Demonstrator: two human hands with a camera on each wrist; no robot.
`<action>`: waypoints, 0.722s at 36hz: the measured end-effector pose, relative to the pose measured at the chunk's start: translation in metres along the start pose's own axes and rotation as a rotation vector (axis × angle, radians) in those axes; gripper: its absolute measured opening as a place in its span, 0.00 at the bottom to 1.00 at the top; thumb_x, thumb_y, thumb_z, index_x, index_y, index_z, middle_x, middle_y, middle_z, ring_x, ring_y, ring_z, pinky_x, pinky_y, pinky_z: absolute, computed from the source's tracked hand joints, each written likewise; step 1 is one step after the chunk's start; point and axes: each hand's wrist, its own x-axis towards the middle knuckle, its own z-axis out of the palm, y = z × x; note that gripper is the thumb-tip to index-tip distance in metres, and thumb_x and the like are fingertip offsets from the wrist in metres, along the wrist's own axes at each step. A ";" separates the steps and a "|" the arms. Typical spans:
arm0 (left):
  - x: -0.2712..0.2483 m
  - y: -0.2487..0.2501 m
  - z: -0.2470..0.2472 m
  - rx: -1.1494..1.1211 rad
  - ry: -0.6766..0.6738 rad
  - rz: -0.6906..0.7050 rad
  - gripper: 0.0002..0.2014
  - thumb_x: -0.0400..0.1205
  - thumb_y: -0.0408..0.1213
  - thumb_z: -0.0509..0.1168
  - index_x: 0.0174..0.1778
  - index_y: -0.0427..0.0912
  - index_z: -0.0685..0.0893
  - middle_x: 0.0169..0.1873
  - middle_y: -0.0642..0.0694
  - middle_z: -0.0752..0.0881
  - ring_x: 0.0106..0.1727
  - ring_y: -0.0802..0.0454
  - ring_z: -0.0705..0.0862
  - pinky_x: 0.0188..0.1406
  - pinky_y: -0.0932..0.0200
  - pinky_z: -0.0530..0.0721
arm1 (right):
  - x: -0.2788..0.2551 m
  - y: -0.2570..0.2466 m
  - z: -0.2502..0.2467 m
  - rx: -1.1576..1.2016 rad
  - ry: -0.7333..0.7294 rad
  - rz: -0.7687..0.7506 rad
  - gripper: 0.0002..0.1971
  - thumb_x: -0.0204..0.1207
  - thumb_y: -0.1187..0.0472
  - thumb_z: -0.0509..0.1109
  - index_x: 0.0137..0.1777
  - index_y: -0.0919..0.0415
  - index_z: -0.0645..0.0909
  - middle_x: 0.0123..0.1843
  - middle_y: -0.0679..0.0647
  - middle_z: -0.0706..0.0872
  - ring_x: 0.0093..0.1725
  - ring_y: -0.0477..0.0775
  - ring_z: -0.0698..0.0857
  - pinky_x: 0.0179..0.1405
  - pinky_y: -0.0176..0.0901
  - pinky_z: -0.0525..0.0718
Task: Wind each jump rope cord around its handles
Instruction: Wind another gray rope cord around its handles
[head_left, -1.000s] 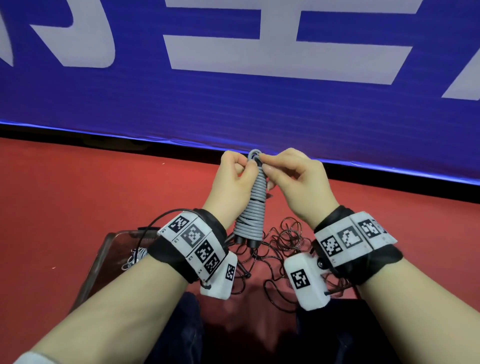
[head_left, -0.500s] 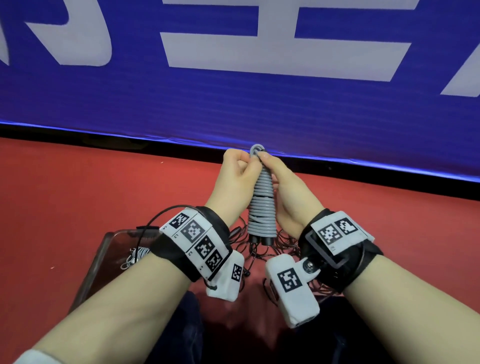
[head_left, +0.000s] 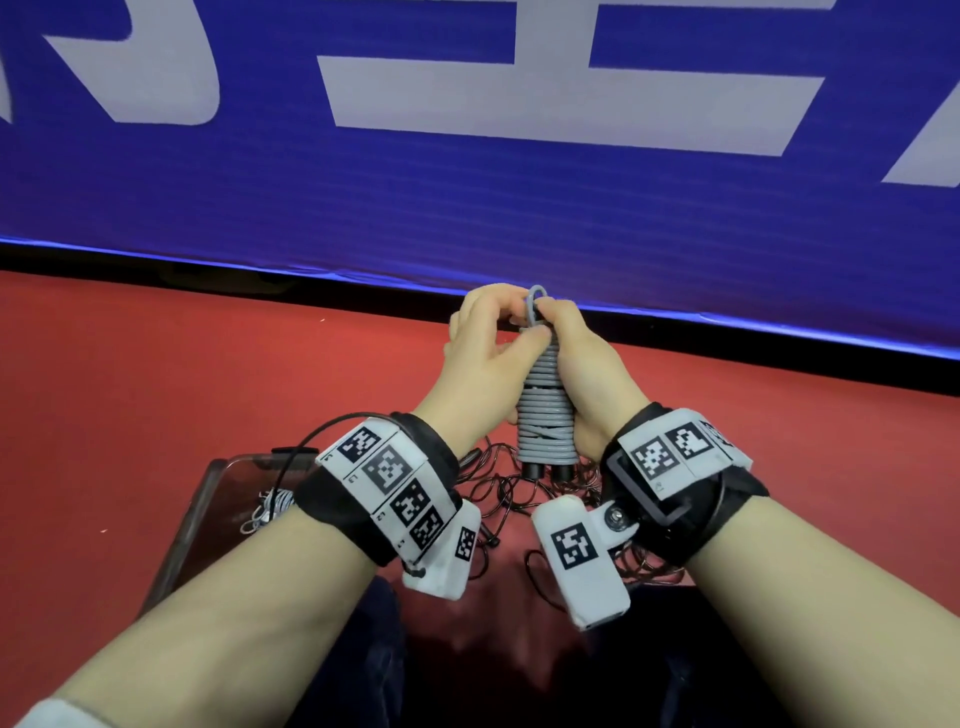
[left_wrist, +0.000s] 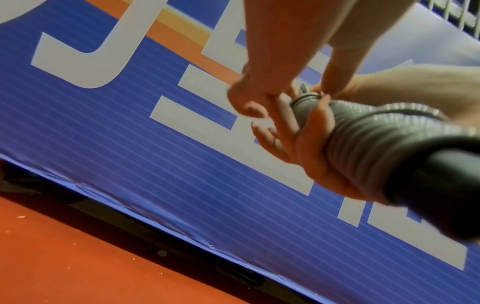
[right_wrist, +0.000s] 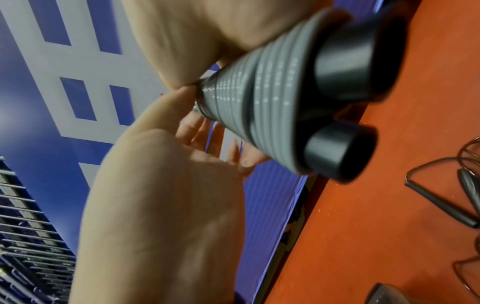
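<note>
Light falls even and fairly bright from overhead, leaving soft shadow under the forearms near the lower edge of the head view. The blue banner (head_left: 467, 197) bows from wide-angle distortion. Both wrist views are soft, the black handle ends (right_wrist: 345, 59) blurred; small highlights glint on the grey cord (right_wrist: 259, 88)

Head camera looking down and forward over both forearms, each wrist camera close beneath its hand, all sharing the wound jump rope (head_left: 545, 410) and blue banner (head_left: 467, 182).
</note>
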 end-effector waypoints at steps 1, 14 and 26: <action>0.000 0.002 -0.002 0.025 0.009 0.006 0.03 0.76 0.45 0.61 0.44 0.57 0.78 0.52 0.62 0.77 0.60 0.45 0.79 0.57 0.39 0.81 | 0.000 -0.001 -0.001 -0.007 0.010 0.001 0.19 0.82 0.45 0.61 0.60 0.59 0.81 0.38 0.59 0.84 0.28 0.57 0.83 0.30 0.49 0.84; 0.012 0.004 -0.016 -0.199 0.104 -0.012 0.09 0.83 0.25 0.61 0.56 0.39 0.79 0.44 0.49 0.84 0.29 0.57 0.81 0.37 0.61 0.84 | -0.003 -0.009 0.003 0.129 -0.080 0.079 0.18 0.83 0.47 0.58 0.44 0.63 0.76 0.30 0.56 0.77 0.24 0.55 0.75 0.26 0.46 0.83; 0.009 0.008 -0.033 -0.102 -0.166 0.009 0.09 0.84 0.32 0.64 0.54 0.41 0.89 0.32 0.38 0.84 0.32 0.52 0.83 0.48 0.52 0.86 | -0.008 -0.011 -0.003 0.018 -0.195 0.079 0.25 0.83 0.43 0.58 0.35 0.64 0.76 0.28 0.56 0.77 0.22 0.53 0.76 0.22 0.43 0.82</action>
